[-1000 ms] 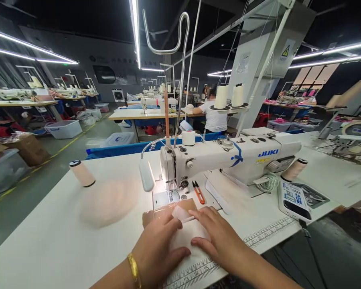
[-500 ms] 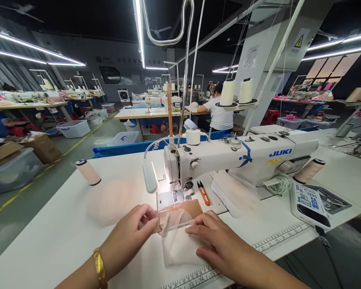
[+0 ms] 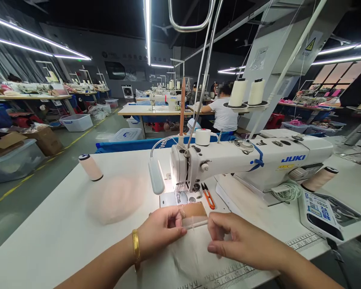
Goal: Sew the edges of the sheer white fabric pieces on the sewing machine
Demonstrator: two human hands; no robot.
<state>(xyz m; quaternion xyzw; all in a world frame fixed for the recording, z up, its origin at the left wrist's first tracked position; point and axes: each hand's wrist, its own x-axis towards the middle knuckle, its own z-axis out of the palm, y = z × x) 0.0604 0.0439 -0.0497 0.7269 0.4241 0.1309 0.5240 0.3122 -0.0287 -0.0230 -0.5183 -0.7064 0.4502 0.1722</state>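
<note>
A piece of sheer white fabric [image 3: 195,251] lies on the table in front of the needle of a white sewing machine [image 3: 222,160]. My left hand [image 3: 165,228], with a gold bracelet at the wrist, pinches the fabric's upper left edge between thumb and fingers. At the other end of that edge, my right hand [image 3: 233,237] has its fingers curled onto the fabric; the fingertips are partly hidden. Just beyond the edge is a brown patch [image 3: 195,209] on the machine bed. Orange-handled thread snips [image 3: 208,196] lie right of the needle area.
Left on the table are a pale thread cone [image 3: 91,167] and a heap of sheer peach fabric [image 3: 117,198]. A white control box [image 3: 320,214] stands at the right. A printed ruler [image 3: 231,277] runs along the front edge. A person in white [image 3: 225,114] sits beyond.
The view has shifted slightly. My left hand has moved right along the fabric edge, nearer my right hand. My right hand's fingers have curled in from lying flatter on the fabric.
</note>
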